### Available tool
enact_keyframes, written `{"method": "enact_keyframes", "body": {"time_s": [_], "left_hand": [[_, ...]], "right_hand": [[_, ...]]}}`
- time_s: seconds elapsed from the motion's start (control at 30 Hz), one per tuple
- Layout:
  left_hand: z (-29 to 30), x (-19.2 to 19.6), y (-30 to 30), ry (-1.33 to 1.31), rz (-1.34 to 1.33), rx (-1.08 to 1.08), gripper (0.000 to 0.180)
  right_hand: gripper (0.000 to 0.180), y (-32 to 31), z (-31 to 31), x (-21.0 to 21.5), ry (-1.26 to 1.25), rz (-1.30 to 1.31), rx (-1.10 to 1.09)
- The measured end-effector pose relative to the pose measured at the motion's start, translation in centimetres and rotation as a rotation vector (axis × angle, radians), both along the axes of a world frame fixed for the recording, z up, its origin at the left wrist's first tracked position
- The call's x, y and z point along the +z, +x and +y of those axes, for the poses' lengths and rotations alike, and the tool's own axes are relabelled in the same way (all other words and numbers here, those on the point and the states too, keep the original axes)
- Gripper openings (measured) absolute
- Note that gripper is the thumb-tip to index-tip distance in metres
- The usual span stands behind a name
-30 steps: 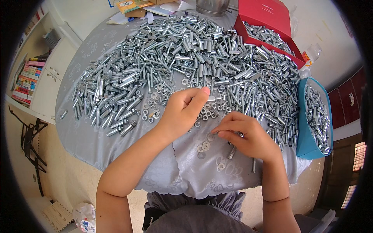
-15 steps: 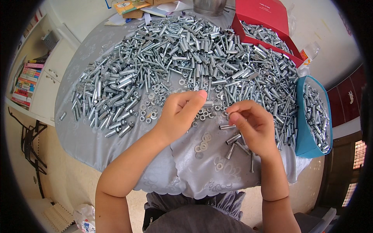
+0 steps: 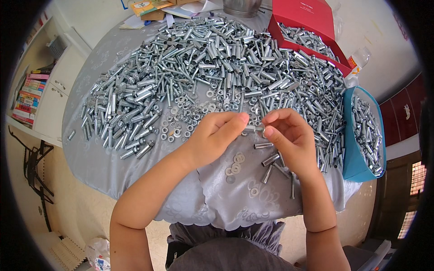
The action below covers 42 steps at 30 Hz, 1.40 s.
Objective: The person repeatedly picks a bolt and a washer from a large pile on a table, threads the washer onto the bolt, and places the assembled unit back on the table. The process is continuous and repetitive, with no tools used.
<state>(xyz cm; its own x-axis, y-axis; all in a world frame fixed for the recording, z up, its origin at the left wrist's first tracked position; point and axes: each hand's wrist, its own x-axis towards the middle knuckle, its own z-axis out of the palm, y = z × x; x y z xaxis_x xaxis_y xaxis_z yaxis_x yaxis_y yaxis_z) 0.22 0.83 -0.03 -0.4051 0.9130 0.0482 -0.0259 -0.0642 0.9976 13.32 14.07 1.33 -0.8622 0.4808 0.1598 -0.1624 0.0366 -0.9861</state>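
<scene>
My left hand (image 3: 216, 135) and my right hand (image 3: 288, 140) meet above the near part of a round table covered with a grey cloth (image 3: 99, 158). Together they pinch one small silver metal bolt (image 3: 253, 129) between the fingertips, held level. Below the hands lie a few loose bolts (image 3: 271, 159) and flat washers (image 3: 236, 159) on the cloth. A wide heap of silver bolts and sleeves (image 3: 217, 58) spreads across the table beyond the hands, with washers and nuts (image 3: 190, 113) scattered at its near edge.
A red open box (image 3: 312, 18) holding metal parts stands at the back right. A blue bag (image 3: 357, 158) full of bolts hangs at the table's right edge. White drawers and stacked books (image 3: 29, 90) stand to the left. A metal pot (image 3: 242, 7) sits at the back.
My right hand rose from the cloth with a bolt and moved toward my left hand. Both hands now hold the bolt between them.
</scene>
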Motion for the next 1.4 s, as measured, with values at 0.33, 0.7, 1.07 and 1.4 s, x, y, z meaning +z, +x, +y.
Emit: {"method": "enact_keyframes", "body": {"time_s": [0.33, 0.7, 1.07, 1.4], "left_hand": [[0.0, 0.2, 0.3, -0.027, 0.108, 0.059, 0.036], [0.3, 0.2, 0.0, -0.073, 0.023, -0.006, 0.039], [0.7, 0.1, -2.3, 0.004, -0.316, 0.302, 0.043], [0.8, -0.3, -1.9, 0.063, -0.302, 0.327, 0.039]], "right_hand": [[0.014, 0.2, -0.1, -0.8, 0.181, -0.066, 0.006], [0.012, -0.2, -0.2, -0.7, 0.427, -0.042, -0.101], [0.022, -1.4, 0.6, -1.6, 1.019, -0.076, -0.146], [0.028, -2.0, -0.2, -2.8, 1.423, -0.273, -0.234]]}}
